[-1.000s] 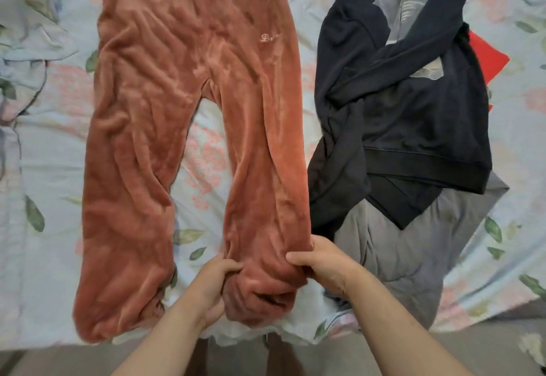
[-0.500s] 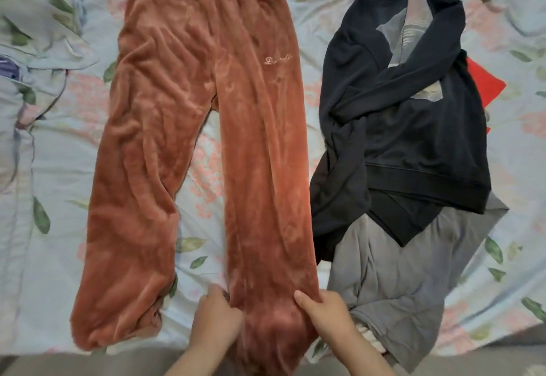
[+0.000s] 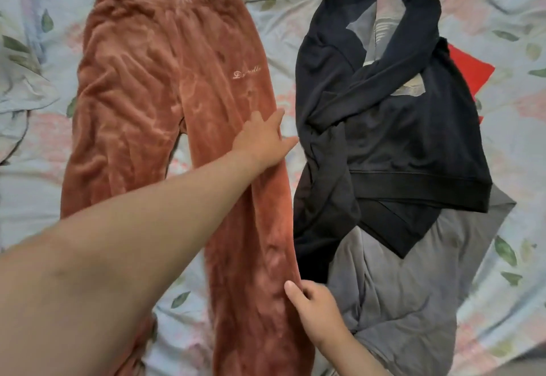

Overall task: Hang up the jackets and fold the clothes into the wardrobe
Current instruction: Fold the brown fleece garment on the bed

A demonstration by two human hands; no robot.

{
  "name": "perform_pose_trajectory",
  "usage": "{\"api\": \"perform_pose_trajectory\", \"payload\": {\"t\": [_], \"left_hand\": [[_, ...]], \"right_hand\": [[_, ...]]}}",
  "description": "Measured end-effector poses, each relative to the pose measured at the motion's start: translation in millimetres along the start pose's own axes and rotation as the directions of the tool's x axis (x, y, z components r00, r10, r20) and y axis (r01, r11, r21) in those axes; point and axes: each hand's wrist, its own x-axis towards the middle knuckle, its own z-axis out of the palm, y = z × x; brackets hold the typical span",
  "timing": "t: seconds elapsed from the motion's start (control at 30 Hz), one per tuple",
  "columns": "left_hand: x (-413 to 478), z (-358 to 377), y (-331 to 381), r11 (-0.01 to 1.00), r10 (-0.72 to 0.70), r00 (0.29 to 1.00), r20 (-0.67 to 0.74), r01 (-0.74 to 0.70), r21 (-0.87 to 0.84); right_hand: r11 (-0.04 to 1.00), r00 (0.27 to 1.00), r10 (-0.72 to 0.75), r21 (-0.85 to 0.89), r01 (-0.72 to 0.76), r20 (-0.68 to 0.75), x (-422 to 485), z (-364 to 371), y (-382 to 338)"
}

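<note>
Left hand (image 3: 260, 139) is resting flat, fingers straight, on rust velour trousers (image 3: 165, 85); right hand (image 3: 313, 304) is seemingly pinching the leg's edge. Both should be lifting together, seam onto seam.

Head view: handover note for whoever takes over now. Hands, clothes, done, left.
Left hand: open, flat on the rust pants, on the leg nearer the black sweatshirt.
Right hand: pinches that leg's edge lower down, thumb on top.
Pants lie spread on the floral bedsheet; sweatshirt crumpled beside them, overlapping a grey garment.
Done: pants laid out flat.
Left: fold all three, store them; wardrobe not in view.
</note>
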Motion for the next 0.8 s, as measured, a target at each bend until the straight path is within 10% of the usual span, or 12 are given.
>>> {"api": "perform_pose_trajectory", "payload": {"t": [0.2, 0.43, 0.8], "left_hand": [[54, -6, 18, 0.98, -0.166, 0.984, 0.059, 0.158, 0.12], [79, -8, -18, 0.985, -0.096, 0.988, -0.123, 0.112, 0.128], [94, -84, -90, 0.569, -0.222, 0.974, -0.042, 0.094, -0.817]], "right_hand": [[0.994, 0.979, -0.108, -0.048, 0.101, -0.172, 2, 1, -44], [0.979, 0.975, -0.081, -0.166, 0.117, 0.205, 3, 4, -53], [0.945, 0.836, -0.221, -0.101, 0.31, 0.502, -8, 75, -114]]}}
